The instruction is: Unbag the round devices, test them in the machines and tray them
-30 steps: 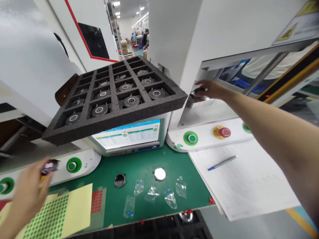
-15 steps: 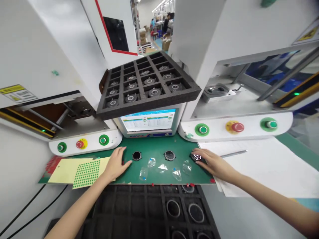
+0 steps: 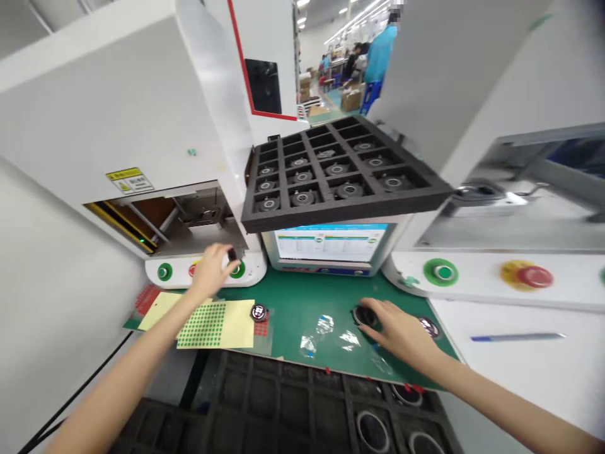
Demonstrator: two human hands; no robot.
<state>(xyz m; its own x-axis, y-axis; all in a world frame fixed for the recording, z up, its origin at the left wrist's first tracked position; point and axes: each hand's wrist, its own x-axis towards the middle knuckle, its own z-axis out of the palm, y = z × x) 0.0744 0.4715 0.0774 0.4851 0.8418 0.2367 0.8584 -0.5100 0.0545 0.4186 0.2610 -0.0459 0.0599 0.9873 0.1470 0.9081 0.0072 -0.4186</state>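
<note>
My left hand [image 3: 212, 272] is raised in front of the left machine, its fingers closed on a dark watch case [image 3: 232, 255]. On the green mat, my right hand [image 3: 394, 331] curls thumb and fingers around a second round watch case [image 3: 365, 316]. A watch with a lit face [image 3: 258, 313] lies by the sticker sheet's right end. Beyond my right wrist lies another lit watch [image 3: 429, 326], partly covered by the hand. Between the hands, several clear film pieces [image 3: 325, 324] are scattered on the mat [image 3: 293, 296].
A black foam tray [image 3: 350, 211] of watch cases leans above the monitor [image 3: 326, 246]. The left machine's fixture [image 3: 208, 217] and the right machine's fixture [image 3: 482, 192] flank it. Green-dot stickers [image 3: 203, 325], a pen [image 3: 517, 338] and a lower foam tray [image 3: 293, 410] surround the mat.
My left hand has lifted a watch case from the mat toward the left machine. The right hand has left the lit watch and gripped the middle one. The view has swung left.
</note>
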